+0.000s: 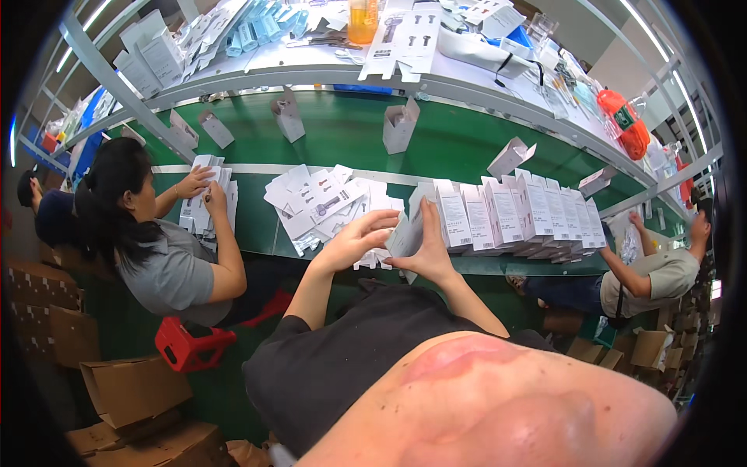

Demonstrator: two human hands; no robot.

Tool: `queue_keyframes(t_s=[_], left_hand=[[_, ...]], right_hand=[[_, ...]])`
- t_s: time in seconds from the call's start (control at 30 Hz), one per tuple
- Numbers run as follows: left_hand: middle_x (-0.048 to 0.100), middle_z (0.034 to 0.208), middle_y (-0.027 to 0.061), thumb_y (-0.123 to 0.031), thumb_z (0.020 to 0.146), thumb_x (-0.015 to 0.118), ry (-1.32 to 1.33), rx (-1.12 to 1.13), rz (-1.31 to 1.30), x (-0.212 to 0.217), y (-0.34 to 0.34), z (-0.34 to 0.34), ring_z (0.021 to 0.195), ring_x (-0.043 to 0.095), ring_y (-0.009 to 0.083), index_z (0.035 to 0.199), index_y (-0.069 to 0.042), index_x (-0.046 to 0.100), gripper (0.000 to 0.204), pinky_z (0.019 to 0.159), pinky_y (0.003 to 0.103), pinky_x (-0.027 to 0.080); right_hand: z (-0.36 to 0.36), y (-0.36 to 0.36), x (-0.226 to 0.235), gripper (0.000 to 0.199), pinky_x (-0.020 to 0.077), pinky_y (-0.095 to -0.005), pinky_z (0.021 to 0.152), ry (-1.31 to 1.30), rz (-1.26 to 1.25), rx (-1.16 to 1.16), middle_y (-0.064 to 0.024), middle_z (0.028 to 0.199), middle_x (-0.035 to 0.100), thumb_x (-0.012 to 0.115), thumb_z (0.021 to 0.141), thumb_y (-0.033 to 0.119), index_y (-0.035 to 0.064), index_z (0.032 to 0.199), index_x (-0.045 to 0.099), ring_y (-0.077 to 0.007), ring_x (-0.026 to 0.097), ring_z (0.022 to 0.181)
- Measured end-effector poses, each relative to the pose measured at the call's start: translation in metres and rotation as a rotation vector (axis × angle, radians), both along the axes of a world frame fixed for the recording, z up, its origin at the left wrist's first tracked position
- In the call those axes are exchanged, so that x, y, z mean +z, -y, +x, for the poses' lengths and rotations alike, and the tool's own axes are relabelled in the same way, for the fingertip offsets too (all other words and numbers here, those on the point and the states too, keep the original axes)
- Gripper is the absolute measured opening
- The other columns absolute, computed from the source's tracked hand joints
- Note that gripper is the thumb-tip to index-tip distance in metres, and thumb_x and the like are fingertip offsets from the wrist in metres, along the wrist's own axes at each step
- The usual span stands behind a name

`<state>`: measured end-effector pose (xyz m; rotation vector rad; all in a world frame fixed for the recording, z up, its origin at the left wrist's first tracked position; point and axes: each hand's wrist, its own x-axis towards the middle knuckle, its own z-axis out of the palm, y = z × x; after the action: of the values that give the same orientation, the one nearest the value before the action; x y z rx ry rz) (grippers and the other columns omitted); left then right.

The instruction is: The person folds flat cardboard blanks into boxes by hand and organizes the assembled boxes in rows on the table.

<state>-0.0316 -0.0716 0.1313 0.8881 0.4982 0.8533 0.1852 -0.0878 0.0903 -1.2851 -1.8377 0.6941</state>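
On the bench (254, 224), a row of boxes (510, 210) stood right of flat cartons (323, 201). Between them, the left hand (354, 243) and right hand (433, 255) held a box (401, 235), fingers (380, 222) partly spread around its sides; squeezing too hard might have creased it, a knock toppled the row.

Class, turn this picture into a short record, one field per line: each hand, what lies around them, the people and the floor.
Left hand: fingers against a white box
Right hand: thumb and fingers on the same box
Left of hands: loose pile of flat white cartons
Right of hands: row of white boxes
Beyond hands: green surface with several open boxes
Shelf: amber liquid in a clear cup
People nearby: one at left, one at right, among others
Floor: red stool, brown cardboard boxes
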Motion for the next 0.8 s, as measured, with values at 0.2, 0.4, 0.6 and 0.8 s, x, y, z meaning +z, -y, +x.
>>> queue_keyframes(t_s=[0.2, 0.4, 0.6, 0.8], left_hand=[[0.063, 0.12, 0.0174, 0.0, 0.082, 0.064, -0.501, -0.087, 0.308, 0.028, 0.013, 0.006, 0.103, 0.062, 0.0217, 0.139, 0.002, 0.046, 0.06, 0.09, 0.028, 0.049], [0.065, 0.122, 0.0161, -0.005, 0.081, 0.062, -0.703, 0.017, 0.276, 0.026, 0.041, 0.012, 0.107, 0.063, 0.0228, 0.135, -0.002, 0.053, 0.054, 0.091, 0.029, 0.05], [0.058, 0.133, 0.0184, -0.005, 0.08, 0.065, -0.944, 0.103, 0.132, 0.028, 0.058, 0.032, 0.111, 0.06, 0.0267, 0.135, -0.002, 0.052, 0.056, 0.096, 0.033, 0.047], [0.047, 0.146, 0.0138, -0.019, 0.078, 0.075, -0.189, 0.277, 0.364, 0.019, 0.053, 0.07, 0.129, 0.047, 0.0263, 0.137, -0.005, 0.052, 0.064, 0.108, 0.043, 0.037]], right_hand=[[0.024, 0.01, 0.002, 0.136, 0.0315, -0.0481, 0.114, 0.196, 0.194, 0.083, -0.024, 0.156, 0.022, 0.096, 0.046, 0.033, 0.01, 0.157, 0.021, -0.0419, 0.03, 0.142], [0.027, 0.031, 0.007, 0.121, 0.0415, -0.0463, 0.102, 0.213, 0.413, 0.117, -0.0259, 0.148, 0.036, 0.093, 0.047, 0.027, 0.0096, 0.151, 0.033, -0.041, 0.043, 0.128], [0.026, 0.04, -0.04, 0.116, 0.0399, -0.0434, 0.106, -0.113, 0.447, 0.282, -0.0229, 0.141, 0.048, 0.093, 0.05, 0.025, 0.0091, 0.15, 0.036, -0.0371, 0.052, 0.124], [0.043, 0.058, -0.029, 0.091, 0.0427, -0.0419, 0.102, -0.582, -0.089, 0.053, -0.0191, 0.132, 0.056, 0.084, 0.064, 0.025, 0.0037, 0.142, 0.043, -0.0329, 0.057, 0.116]])
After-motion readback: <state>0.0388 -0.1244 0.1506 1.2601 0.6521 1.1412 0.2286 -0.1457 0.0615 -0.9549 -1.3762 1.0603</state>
